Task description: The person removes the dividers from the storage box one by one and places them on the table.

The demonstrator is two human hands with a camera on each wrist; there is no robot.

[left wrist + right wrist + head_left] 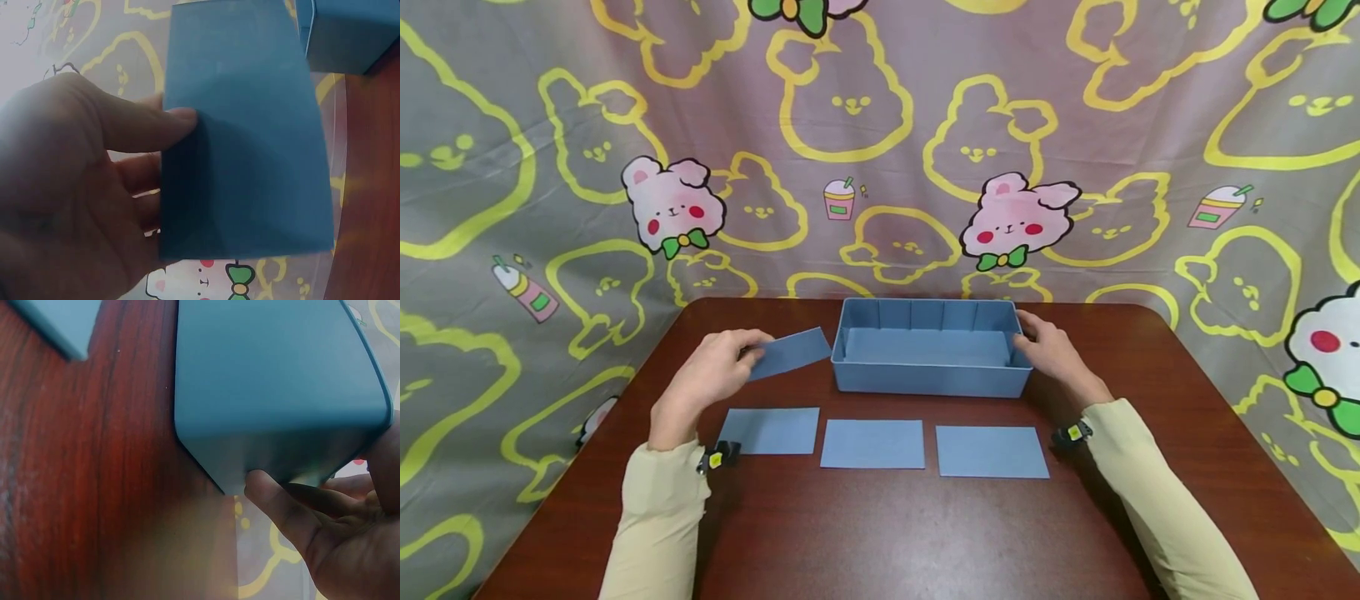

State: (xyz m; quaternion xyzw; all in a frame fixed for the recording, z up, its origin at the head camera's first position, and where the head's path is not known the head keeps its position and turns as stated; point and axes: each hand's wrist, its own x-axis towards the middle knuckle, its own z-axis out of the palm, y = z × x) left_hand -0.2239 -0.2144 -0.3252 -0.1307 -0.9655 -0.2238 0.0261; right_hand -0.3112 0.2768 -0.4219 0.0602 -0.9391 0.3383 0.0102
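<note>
In the head view my left hand [718, 367] pinches a thin blue divider panel [793, 352] by its left end, raised left of the bin. The left wrist view has the thumb across the near face of the panel [250, 144], with fingers behind it. A long blue storage bin [932, 379], open at the top, stands on the table with slots along its inner back wall. My right hand [1056, 354] grips its right end. In the right wrist view one fingertip touches the outer end wall of the bin [281, 369]; part of that hand is out of frame.
Three flat blue panels lie in a row before the bin: a left one [772, 431], a middle one [872, 444] and a right one [992, 452]. The brown table [880, 533] ends at a patterned curtain [880, 183] behind and on both sides.
</note>
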